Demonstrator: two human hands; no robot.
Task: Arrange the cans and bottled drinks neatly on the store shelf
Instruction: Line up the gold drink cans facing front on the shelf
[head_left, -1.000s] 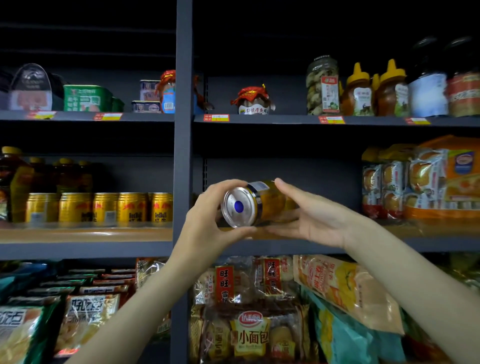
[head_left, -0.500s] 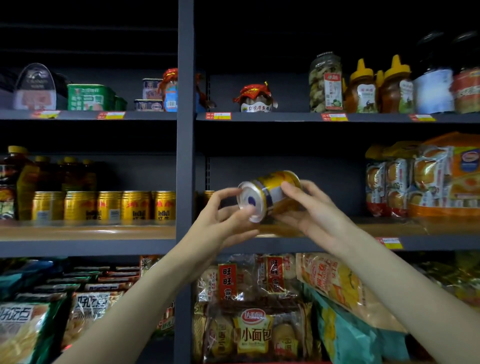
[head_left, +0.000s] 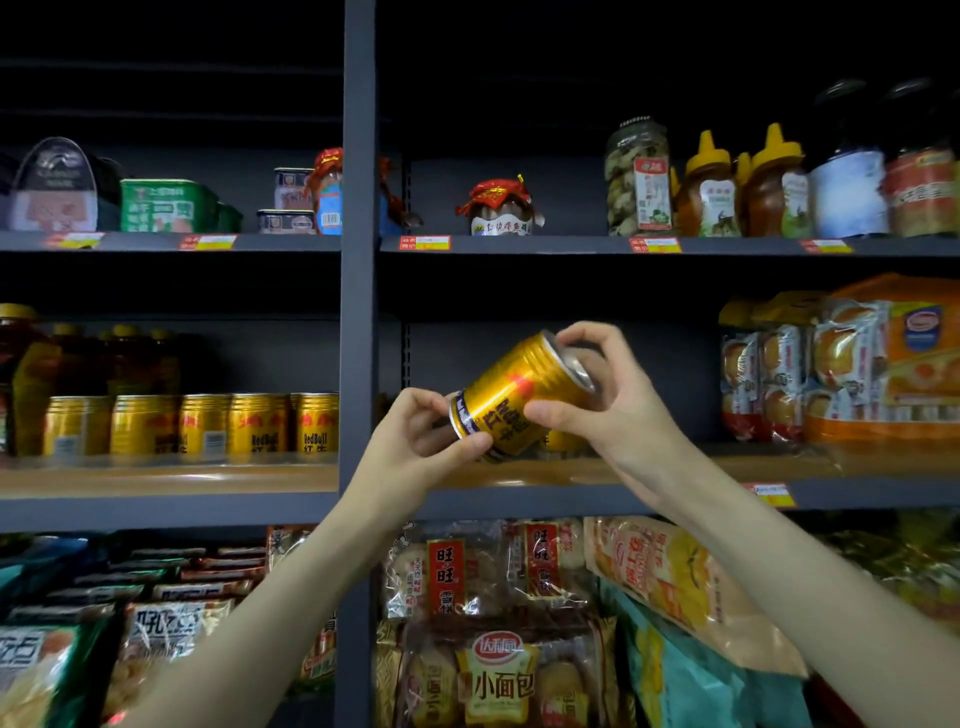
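Observation:
A gold Red Bull can (head_left: 511, 395) hangs tilted in front of the middle shelf (head_left: 649, 470), its top end up and to the right. My left hand (head_left: 415, 447) pinches its lower rim. My right hand (head_left: 608, 395) grips the upper end, fingers curled over the top and thumb on the side. Behind my hands another gold can (head_left: 563, 441) stands on the shelf, mostly hidden. A row of several gold cans (head_left: 192, 423) stands on the left bay's middle shelf, with amber bottled drinks (head_left: 124, 358) behind them.
A grey upright post (head_left: 357, 260) divides the two bays. Packaged cakes (head_left: 841, 364) fill the middle shelf's right end. Jars and honey bottles (head_left: 727, 182) line the top shelf. Snack bags (head_left: 493, 623) crowd the bottom shelves.
The can has swung from lying with its base towards me to tilted, top end up-right. My right hand has shifted to grip its top and my left hand now pinches the lower rim.

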